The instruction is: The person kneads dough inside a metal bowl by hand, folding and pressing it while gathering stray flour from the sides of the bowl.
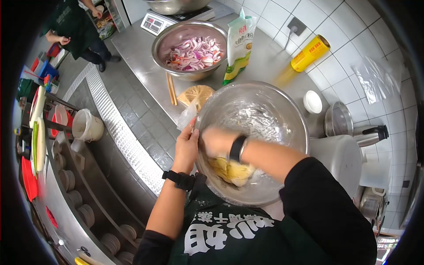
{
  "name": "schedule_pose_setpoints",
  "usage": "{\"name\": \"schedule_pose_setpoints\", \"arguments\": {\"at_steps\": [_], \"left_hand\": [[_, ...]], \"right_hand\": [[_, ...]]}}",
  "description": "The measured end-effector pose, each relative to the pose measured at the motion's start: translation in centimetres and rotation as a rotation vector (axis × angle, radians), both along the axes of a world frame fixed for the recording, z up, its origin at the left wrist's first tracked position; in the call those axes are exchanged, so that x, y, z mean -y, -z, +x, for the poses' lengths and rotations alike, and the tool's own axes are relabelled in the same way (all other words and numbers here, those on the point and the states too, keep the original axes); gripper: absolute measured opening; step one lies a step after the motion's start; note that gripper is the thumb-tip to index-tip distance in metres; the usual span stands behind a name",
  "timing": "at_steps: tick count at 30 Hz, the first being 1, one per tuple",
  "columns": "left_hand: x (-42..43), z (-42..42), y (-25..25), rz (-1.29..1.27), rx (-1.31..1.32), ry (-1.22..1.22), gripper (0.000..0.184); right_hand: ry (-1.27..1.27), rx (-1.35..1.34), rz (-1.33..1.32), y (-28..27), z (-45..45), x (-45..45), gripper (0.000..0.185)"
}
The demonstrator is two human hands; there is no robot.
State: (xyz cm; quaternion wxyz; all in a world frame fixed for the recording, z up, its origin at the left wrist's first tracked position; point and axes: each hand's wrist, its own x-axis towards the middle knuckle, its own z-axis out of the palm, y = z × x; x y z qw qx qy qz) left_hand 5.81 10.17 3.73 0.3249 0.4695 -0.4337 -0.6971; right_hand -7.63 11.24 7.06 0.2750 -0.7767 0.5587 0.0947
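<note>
Evidently, the mixing at the steel bench (137,46) is only partway through, judging by how things lie. At the near end of the bench sits the large mixing bowl (293,123), its left rim close to the bench's left edge. Farther along that same edge stands the onion bowl (161,37), holding sliced onions (196,53); the cutting there looks finished, and both hands are well apart from it. Just to the right of it, toward the wall-side edge, a printed packet (240,48) stands upright; whether it is opened or used up cannot be told.

Inside the mixing bowl, the yellowish dough (229,171) lies low against the side nearest the person. It is already gathered into one lump, though its surface looks uneven and creased, so I judge it not yet worked smooth. The left hand (187,148) pinches the bowl's left rim between thumb and fingers. The right hand (221,140) is down in the bowl, at the upper left of the lump; motion blur hides its fingers, so I cannot tell whether they are spread, pressed together or gripping dough.

Smaller still, streaks of white flour (260,119) coat the bowl's far wall, apparently what is left to be taken up.
</note>
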Motion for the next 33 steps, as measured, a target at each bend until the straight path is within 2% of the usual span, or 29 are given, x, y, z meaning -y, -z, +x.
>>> {"name": "schedule_pose_setpoints", "arguments": {"at_steps": [1,2,4,7,8,10,12,14,15,16,17,18,19,21,24,30,33], "left_hand": [[0.0,-0.2,0.8,-0.017,-0.011,-0.028,0.038],[0.1,-0.4,1.2,-0.035,-0.022,-0.063,0.038],[-0.2,-0.4,1.1,-0.075,0.03,-0.058,0.038],[-0.3,-0.5,0.7,-0.109,0.061,-0.064,0.037],[-0.5,-0.6,0.7,-0.127,0.075,-0.073,0.037],[-0.8,-0.8,0.7,-0.163,0.111,-0.091,0.037],[-0.9,-1.2,0.7,-0.196,0.15,-0.11,0.037],[-1.0,-1.0,0.3,-0.177,0.157,-0.128,0.037],[-1.0,-1.0,0.2,-0.169,0.155,-0.139,0.037],[-0.9,-1.0,0.4,-0.194,0.168,-0.135,0.037],[-0.7,-0.9,0.8,-0.22,0.184,-0.134,0.037],[-0.7,-0.7,1.0,-0.244,0.205,-0.125,0.036],[-0.6,-0.6,1.0,-0.253,0.215,-0.125,0.036],[-0.9,-0.6,0.9,-0.265,0.235,-0.117,0.035],[-1.0,-0.7,1.0,-0.209,0.179,-0.151,0.035],[-1.0,-0.7,1.1,-0.232,0.161,-0.162,0.035],[-1.0,-0.8,1.5,-0.279,0.174,-0.164,0.035]], "right_hand": [[0.054,0.152,-0.032,1.3,0.8,-2.7,0.019],[-0.305,-0.045,-0.092,4.4,1.1,-3.6,0.017],[-0.358,0.169,-0.097,2.9,-1.3,-4.5,0.017],[-0.071,0.239,-0.242,3.4,-4.3,-2.1,0.019],[-0.094,0.051,-0.284,4.2,-4.7,0.0,0.021],[0.212,0.008,-0.101,5.4,-4.4,0.9,0.022],[0.207,-0.033,-0.002,6.4,-1.5,-0.5,0.022],[0.035,0.011,0.041,5.6,0.2,-2.4,0.019],[0.069,-0.023,0.074,4.1,0.8,-4.3,0.021],[-0.258,-0.171,0.145,3.8,0.9,-5.5,0.024],[-0.334,-0.038,-0.074,1.8,0.0,-8.1,0.026],[-0.358,0.038,-0.051,2.2,-1.1,-9.7,0.027],[-0.331,0.199,-0.173,3.0,-3.1,-11.6,0.027],[-0.204,0.267,-0.27,1.4,-6.1,-14.3,0.031],[-0.144,0.071,-0.367,-1.3,-8.9,-16.6,0.04],[-0.093,-0.16,-0.25,4.2,-10.8,-18.6,0.044],[0.003,-0.13,-0.13,6.2,-10.7,-17.1,0.04]]}}
